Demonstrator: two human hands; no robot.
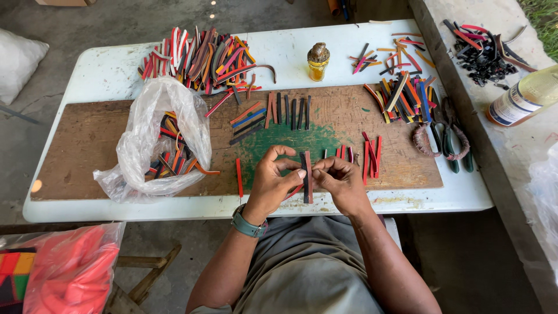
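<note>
Paired dark-and-red strips [306, 176] are pinched upright between left hand [271, 181] and right hand [342, 180], both grips closed on them, long axis pointing away across the tabletop [116, 72].

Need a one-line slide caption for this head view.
Left hand and right hand pinch thin dark and red strips together above a worn wooden board on a white table.

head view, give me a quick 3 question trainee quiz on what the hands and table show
1. True or false: both hands pinch the same strips.
2. What lies nearest the right end of the board? A) pliers B) plastic bag C) small jar
3. Which wrist wears a watch?

Key:
1. True: the left hand and right hand together hold the dark and red strips.
2. A: the pliers lie there; the plastic bag is at the left and the small jar at the back.
3. The left, a grey-green watch.
</note>
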